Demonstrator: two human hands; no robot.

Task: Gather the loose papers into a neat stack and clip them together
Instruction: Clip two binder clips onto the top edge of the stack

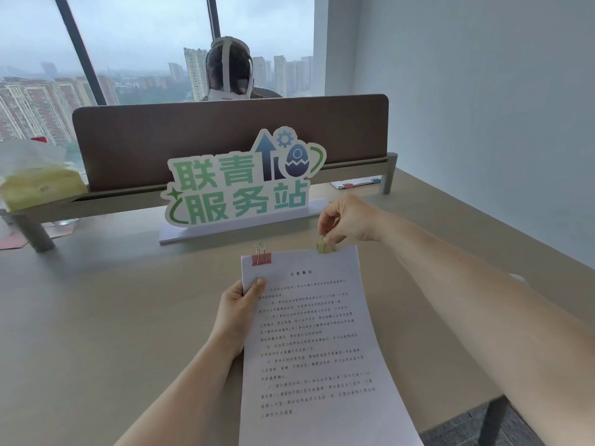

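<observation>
A stack of white printed papers [315,342] is held above the desk, running from the middle toward the bottom of the head view. My left hand [240,312] grips its left edge, thumb on the top sheet. A pink binder clip [261,256] sits on the stack's top left corner. A green binder clip [325,246] sits on the top edge near the right corner. My right hand [346,222] pinches the wire handles of the green clip from above.
A green and white standing sign [241,185] stands just behind the papers. A brown divider panel [225,130] crosses the desk, with a person seated behind it. Clipped papers [357,183] lie at the far right, a yellow-green packet [38,185] at the left. The desk edge [467,410] drops off at bottom right.
</observation>
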